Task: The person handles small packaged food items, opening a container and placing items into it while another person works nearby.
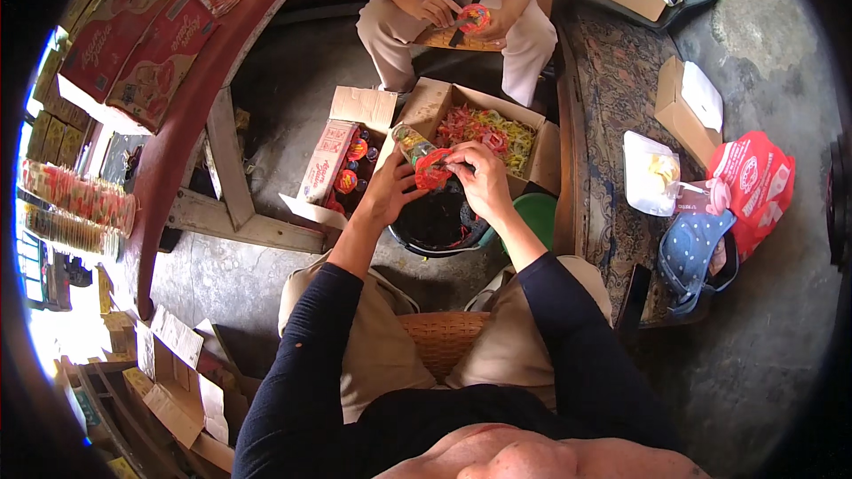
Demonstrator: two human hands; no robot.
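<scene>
My left hand supports a cylindrical container with a printed see-through wall. Its red printed end cover faces me, tilted over a bucket. At the edge of that cover, the fingertips of my right hand pinch the red material; their exact grip is partly hidden. Directly below both hands stands the black bucket, with dark contents and a pale handle. Beyond it, an open cardboard box holds red and yellow shreds. To the left, an open carton contains several red-topped containers.
Opposite me a seated person holds a red round-topped item. A green basin stands right of the bucket. A red-edged table bears cartons at left. The patterned bench at right carries a red bag.
</scene>
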